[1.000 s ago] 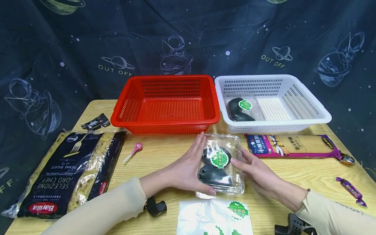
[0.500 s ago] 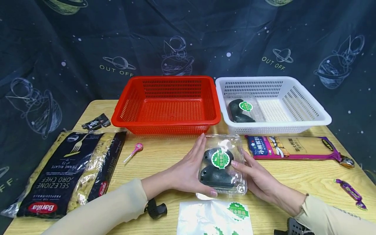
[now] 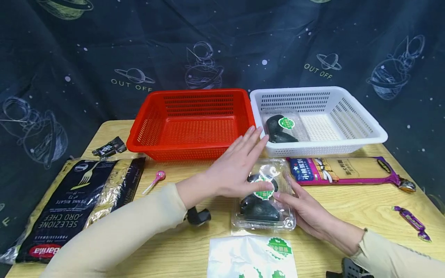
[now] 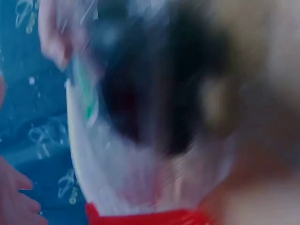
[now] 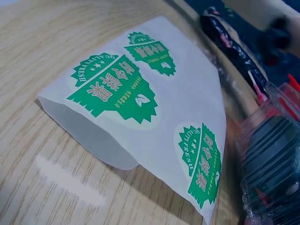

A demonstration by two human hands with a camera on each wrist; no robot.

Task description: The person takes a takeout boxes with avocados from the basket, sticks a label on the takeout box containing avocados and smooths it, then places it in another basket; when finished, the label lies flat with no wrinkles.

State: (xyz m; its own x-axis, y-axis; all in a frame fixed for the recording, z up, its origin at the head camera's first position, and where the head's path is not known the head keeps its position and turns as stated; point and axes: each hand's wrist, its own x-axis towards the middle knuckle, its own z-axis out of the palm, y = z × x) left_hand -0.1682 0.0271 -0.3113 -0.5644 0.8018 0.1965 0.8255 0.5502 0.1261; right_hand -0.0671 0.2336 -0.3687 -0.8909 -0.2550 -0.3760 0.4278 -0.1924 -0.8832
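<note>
A clear plastic box point(image 3: 243, 221) lies on the table, holding dark oval items point(image 3: 260, 208) whose kind I cannot make out. A round green-and-white sticker point(image 3: 263, 192) sits on its lid. My left hand point(image 3: 231, 170) reaches over the box's upper left, fingers straight and pointing at the baskets, thumb at the sticker. With my right hand point(image 3: 311, 214) I grip the box's right side, thumb on the lid edge and the other fingers mostly hidden. Just in front lies a white sheet of green stickers point(image 5: 117, 89), partly curled in the right wrist view. The left wrist view is blurred.
At the back stand a red basket point(image 3: 194, 150) and a white basket point(image 3: 347, 141) containing a similar stickered box point(image 3: 302, 123). Left are a penne bag point(image 3: 76, 200), a lollipop point(image 3: 160, 176) and a black wrapper point(image 3: 109, 147). Right are a spaghetti pack point(image 3: 351, 170) and purple candy point(image 3: 413, 223).
My left hand has left the box's left side and moved up and right over the lid. My right hand keeps its grip on the box's right side.
</note>
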